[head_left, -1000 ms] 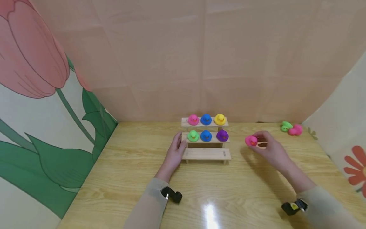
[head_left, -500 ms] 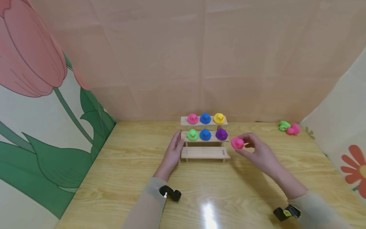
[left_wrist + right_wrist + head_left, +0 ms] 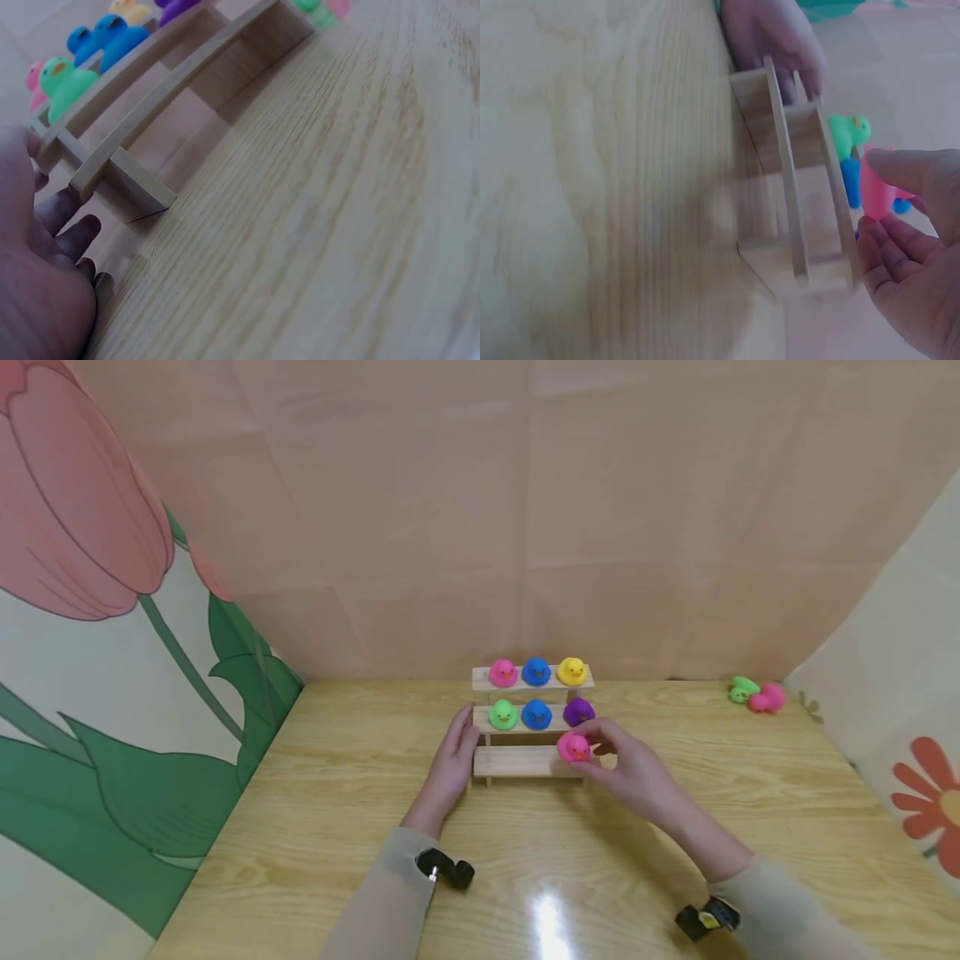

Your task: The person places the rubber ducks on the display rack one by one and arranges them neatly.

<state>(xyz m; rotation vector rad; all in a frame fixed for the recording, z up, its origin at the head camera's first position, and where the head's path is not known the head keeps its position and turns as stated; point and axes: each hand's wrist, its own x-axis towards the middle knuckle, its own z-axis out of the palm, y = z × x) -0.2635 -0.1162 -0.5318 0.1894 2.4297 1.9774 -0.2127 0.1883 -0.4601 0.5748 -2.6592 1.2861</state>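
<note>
Right hand [image 3: 628, 770] pinches a pink duck [image 3: 572, 746], now above the shelf rack [image 3: 517, 762]; relaxed left hand [image 3: 452, 753] touches its edge. Surface [image 3: 540, 835] spreads in front.

The bright pink toy duck [image 3: 572, 747], orange-beaked, is held upright in the air — seen from the head, against the right end of the lowest tier. The pale wooden rack [image 3: 517, 762], three-tiered, stands upright on its legs.
</note>
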